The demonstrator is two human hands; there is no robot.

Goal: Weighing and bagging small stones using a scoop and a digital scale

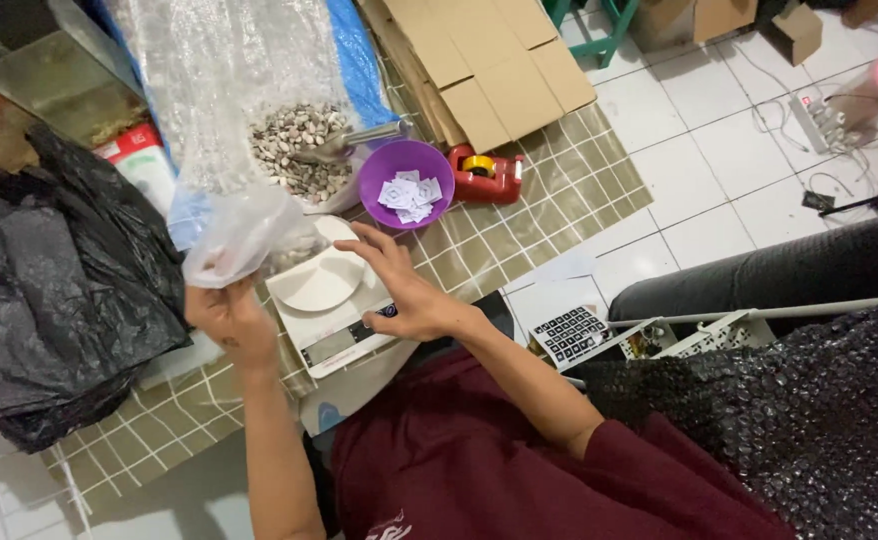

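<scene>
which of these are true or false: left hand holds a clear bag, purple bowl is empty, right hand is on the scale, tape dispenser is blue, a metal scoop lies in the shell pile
1. The left hand holds a clear plastic bag. True.
2. The purple bowl is empty. False: it holds small white paper slips.
3. The right hand rests on the white scale. True.
4. The tape dispenser is blue. False: it is red.
5. A metal scoop lies in the shell pile. True.
</scene>
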